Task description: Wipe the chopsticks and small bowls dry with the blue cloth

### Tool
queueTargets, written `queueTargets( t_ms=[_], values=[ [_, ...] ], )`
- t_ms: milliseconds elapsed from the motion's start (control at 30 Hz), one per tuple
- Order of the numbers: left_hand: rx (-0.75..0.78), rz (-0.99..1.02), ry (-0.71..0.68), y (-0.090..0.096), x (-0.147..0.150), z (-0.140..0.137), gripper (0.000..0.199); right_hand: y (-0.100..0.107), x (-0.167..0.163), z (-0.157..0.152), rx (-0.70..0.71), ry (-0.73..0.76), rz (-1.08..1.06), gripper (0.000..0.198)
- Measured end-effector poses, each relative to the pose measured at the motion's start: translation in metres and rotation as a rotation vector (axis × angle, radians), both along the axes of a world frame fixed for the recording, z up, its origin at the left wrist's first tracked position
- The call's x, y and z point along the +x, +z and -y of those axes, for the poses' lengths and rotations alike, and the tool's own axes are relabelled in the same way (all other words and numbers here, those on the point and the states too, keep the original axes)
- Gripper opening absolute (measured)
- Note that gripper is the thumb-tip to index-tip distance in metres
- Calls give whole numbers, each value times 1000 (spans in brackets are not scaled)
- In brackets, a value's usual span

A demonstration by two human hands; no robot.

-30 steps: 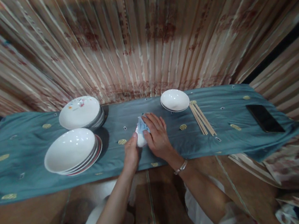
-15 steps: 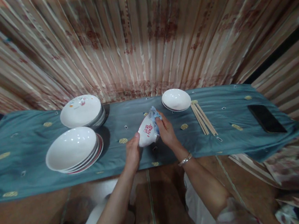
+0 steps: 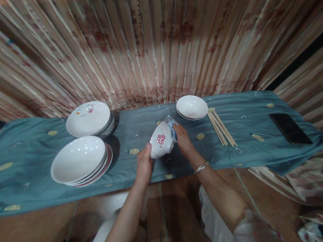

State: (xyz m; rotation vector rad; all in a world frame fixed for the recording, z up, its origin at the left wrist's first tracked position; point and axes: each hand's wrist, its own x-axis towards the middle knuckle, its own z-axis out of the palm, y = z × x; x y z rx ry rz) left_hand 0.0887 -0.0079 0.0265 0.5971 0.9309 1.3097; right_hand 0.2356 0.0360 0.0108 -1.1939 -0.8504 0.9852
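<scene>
A white bowl point(image 3: 160, 140) with a red character on its side is held tilted above the table, its outside facing me. My left hand point(image 3: 145, 162) grips its left edge, thumb on the outer wall. In my right hand point(image 3: 183, 138) is a crumpled blue cloth point(image 3: 171, 125), pressed against the bowl's right side near the base. Part of the cloth and the right fingertips are hidden behind the bowl and hand. A metal bracelet point(image 3: 201, 167) circles the right wrist.
Stacked white bowls point(image 3: 78, 159) and flowered plates point(image 3: 88, 119) stand at left on the teal tablecloth point(image 3: 131, 121). Small bowls point(image 3: 192, 107), several wooden chopsticks point(image 3: 221, 129) and a black phone point(image 3: 290, 128) lie to the right. A pleated curtain point(image 3: 149, 38) hangs behind.
My right hand and the cloth have moved slightly right along the bowl, baring more of its side. The left hand keeps its hold. The whole view has shifted a little.
</scene>
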Motion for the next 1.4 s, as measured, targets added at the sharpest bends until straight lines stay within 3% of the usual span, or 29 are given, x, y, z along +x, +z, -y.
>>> queueTargets(
  t_ms=[200,433,667,1000,1400],
  values=[
    [21,38,37,-1,0,-1,46,-12,-2,-5,-58,-13,-139,36],
    [-4,131,147,-1,-2,-5,35,-25,-12,-9,-118,-10,-259,32],
    [-136,272,182,14,-4,-6,28,-27,-21,2,-61,-16,-56,42],
    [-238,379,180,16,-8,-8,44,-35,-36,18,-49,-53,116,62],
    [-283,438,225,23,-8,-10,45,-28,-57,54,59,57,406,59]
  ],
)
